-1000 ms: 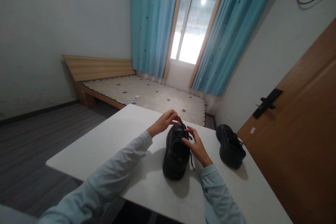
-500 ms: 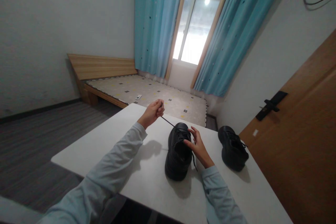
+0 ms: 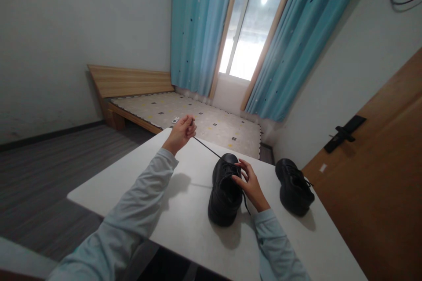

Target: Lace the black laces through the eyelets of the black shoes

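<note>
A black lace-up shoe (image 3: 221, 202) stands on the white table with its toe pointing away from me. My left hand (image 3: 182, 132) is closed on the end of a black shoelace (image 3: 207, 146), raised to the left of the shoe. The lace runs taut and straight from my fist down to the shoe's eyelets. My right hand (image 3: 249, 182) grips the shoe's right side near the opening, thumb at the collar and fingers bent by the laces. Another loose lace end (image 3: 246, 204) hangs down on the right side, below that hand.
A second black shoe (image 3: 294, 188) stands farther right on the white table (image 3: 108, 189). Beyond the table is a bed (image 3: 194, 114) with a small white object (image 3: 175, 120) on it. A wooden door (image 3: 372, 171) is at the right, blue curtains (image 3: 202, 30) at the back.
My left hand has moved up and left, drawing a longer stretch of lace out from the shoe. My right hand and the shoe stay nearly in place; the view has shifted slightly.
</note>
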A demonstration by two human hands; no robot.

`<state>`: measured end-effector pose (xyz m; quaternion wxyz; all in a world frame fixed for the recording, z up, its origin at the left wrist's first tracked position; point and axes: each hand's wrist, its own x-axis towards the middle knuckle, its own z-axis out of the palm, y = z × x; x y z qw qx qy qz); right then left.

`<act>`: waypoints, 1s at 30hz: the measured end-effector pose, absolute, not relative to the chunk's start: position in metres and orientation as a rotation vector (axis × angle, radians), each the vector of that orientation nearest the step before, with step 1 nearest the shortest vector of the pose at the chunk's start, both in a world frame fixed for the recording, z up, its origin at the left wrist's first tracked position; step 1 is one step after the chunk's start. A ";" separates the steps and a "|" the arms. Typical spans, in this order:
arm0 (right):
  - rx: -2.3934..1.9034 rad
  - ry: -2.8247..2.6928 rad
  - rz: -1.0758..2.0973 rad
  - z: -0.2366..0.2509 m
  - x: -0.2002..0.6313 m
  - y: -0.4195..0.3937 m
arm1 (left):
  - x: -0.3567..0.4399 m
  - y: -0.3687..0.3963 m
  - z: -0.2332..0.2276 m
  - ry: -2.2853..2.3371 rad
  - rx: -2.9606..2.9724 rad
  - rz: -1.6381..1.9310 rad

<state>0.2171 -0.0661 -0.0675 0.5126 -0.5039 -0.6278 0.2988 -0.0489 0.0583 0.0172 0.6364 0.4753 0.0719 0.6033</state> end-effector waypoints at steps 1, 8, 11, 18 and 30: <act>-1.220 -1.516 0.714 -0.067 0.217 -0.066 | -0.050 0.058 0.019 0.160 1.085 1.403; -1.279 -1.570 0.660 -0.062 0.218 -0.069 | -0.058 0.054 0.030 0.231 0.983 1.554; -1.293 -1.603 0.626 -0.061 0.217 -0.069 | -0.060 0.054 0.031 0.234 0.950 1.606; -1.288 -1.664 0.541 -0.060 0.211 -0.073 | -0.053 0.063 0.019 0.359 1.202 1.622; -1.251 -1.777 0.441 -0.052 0.204 -0.076 | -0.017 0.040 0.007 0.460 2.048 0.847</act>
